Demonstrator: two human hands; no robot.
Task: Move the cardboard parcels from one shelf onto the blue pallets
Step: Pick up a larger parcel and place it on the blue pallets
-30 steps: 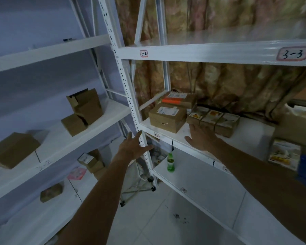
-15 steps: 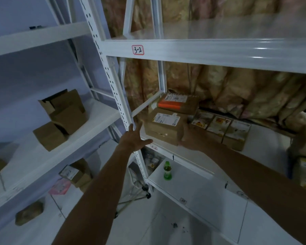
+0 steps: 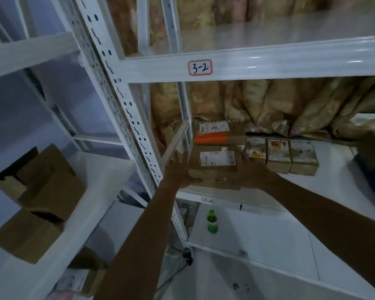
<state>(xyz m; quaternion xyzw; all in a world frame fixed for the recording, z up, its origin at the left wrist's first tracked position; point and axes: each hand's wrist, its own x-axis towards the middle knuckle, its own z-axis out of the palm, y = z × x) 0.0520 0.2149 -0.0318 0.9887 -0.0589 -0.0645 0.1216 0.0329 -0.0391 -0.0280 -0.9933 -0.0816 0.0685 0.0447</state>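
Head view has the near cardboard parcel (image 3: 214,164) on the shelf's (image 3: 338,189) near-left corner, between both hands: left hand (image 3: 180,171) flat-fingered against its left face, right hand (image 3: 254,173) beside its right, grip unreadable.

Both arms outstretched, left hand (image 3: 178,171) straight-fingered and spread, right hand (image 3: 252,172) alongside, its pose indistinct.

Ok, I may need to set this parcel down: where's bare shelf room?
Bare white shelf lies right of the three small printed boxes, and on the lower shelf right of the green bottle. Crowded: the left corner, where the front parcel, orange-taped parcel and small boxes sit close together.
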